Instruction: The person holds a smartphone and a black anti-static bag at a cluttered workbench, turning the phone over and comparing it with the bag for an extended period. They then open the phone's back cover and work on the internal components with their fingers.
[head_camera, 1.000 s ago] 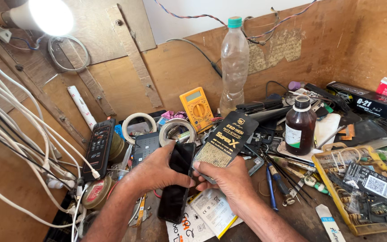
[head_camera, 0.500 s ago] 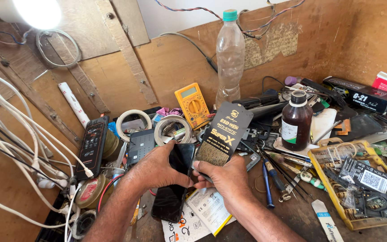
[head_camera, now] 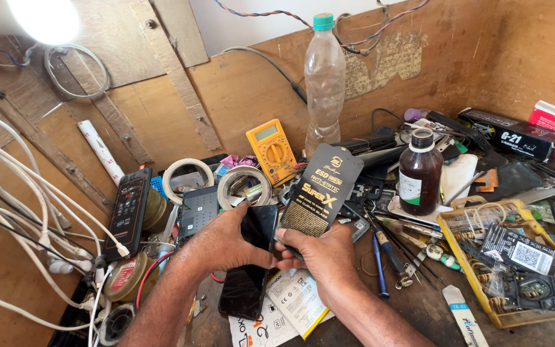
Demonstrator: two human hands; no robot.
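Looking down from the head camera, the left hand (head_camera: 223, 244) clamps a black smartphone (head_camera: 250, 263) by its upper edge, tilting it above the cluttered table (head_camera: 431, 308). The right hand (head_camera: 319, 254) pinches the bottom of a black screen-protector packet (head_camera: 321, 191), holding it upright beside the phone, apparently to compare them. Both wrists angle inward, knuckles nearly touching. A brown bottle (head_camera: 420, 173) stands behind.

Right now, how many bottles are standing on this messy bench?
2. A tall clear plastic bottle stands by the back wall; a small brown bottle stands right of it. Clutter may hide others.
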